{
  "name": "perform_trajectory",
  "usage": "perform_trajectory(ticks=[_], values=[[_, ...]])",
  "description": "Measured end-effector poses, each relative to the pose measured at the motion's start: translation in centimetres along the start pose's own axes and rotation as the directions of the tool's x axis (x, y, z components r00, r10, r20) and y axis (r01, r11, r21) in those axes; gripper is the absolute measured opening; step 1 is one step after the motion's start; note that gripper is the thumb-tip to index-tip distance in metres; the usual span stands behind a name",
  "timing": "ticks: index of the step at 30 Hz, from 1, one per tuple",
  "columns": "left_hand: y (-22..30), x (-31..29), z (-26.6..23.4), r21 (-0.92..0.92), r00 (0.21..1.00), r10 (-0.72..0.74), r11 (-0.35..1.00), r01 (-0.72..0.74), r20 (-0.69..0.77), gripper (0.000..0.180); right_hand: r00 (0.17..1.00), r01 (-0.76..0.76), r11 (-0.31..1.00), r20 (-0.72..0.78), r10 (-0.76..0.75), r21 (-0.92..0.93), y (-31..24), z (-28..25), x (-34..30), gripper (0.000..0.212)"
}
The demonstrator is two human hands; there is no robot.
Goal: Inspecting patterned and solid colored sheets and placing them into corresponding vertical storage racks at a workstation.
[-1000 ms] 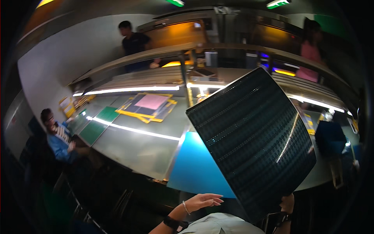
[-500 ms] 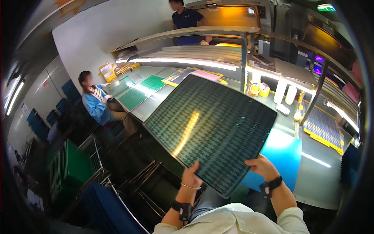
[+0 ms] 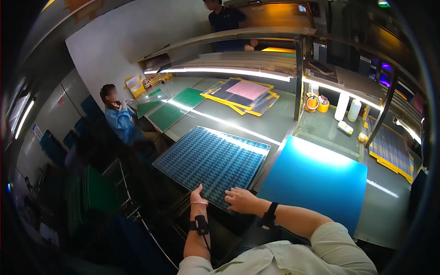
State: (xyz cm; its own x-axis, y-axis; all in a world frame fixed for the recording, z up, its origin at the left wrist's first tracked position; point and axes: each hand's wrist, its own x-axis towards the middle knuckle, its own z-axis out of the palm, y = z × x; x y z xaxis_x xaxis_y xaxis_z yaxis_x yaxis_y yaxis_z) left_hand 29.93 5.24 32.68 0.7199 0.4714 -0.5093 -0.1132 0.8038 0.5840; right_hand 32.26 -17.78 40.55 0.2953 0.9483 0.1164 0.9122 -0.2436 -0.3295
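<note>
A rectangular blue-green panel (image 3: 213,158) with rows of small dark repeated shapes lies low in front of me, its far part over the grey worktable. My left hand (image 3: 198,198) is closed on the near edge, thumb on top and the other fingers hidden below. On the near right corner rests my right hand (image 3: 244,200), its fingers apart on the panel's surface; whether any of them grips the edge is hard to see. A plain bright blue sheet (image 3: 316,178) lies on the table to the right of the panel.
Green boards (image 3: 176,110) and yellow-edged sheets (image 3: 229,96) with a pink sheet lie farther back. White bottles (image 3: 341,106) and tape rolls (image 3: 312,101) stand under the lit shelf. A seated co-worker (image 3: 120,119) is at the left, another person (image 3: 227,20) behind the shelf. Racked green boards (image 3: 98,192) stand lower left.
The panel has gone from raised and tilted to lower and flatter, moving left off the blue sheet. My right hand has shifted left, from thumb on top to fingers on top.
</note>
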Motion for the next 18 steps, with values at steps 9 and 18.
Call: perform_trajectory(ticks=[9, 18], values=[[-0.5, -1.6, -1.1, 0.115, 0.984, 0.002, 0.993, 0.019, -0.177, 0.084, 0.996, 0.025, 0.999, 0.090, -0.021, -0.043, 0.1, 5.0, 0.2, 0.048], [-0.3, -4.2, 0.0, -0.014, 0.996, 0.088, 0.996, -0.088, -0.031, 0.098, 0.911, 0.262, 0.914, -0.235, -0.340, -0.309, -1.0, 5.0, -0.5, 0.020]])
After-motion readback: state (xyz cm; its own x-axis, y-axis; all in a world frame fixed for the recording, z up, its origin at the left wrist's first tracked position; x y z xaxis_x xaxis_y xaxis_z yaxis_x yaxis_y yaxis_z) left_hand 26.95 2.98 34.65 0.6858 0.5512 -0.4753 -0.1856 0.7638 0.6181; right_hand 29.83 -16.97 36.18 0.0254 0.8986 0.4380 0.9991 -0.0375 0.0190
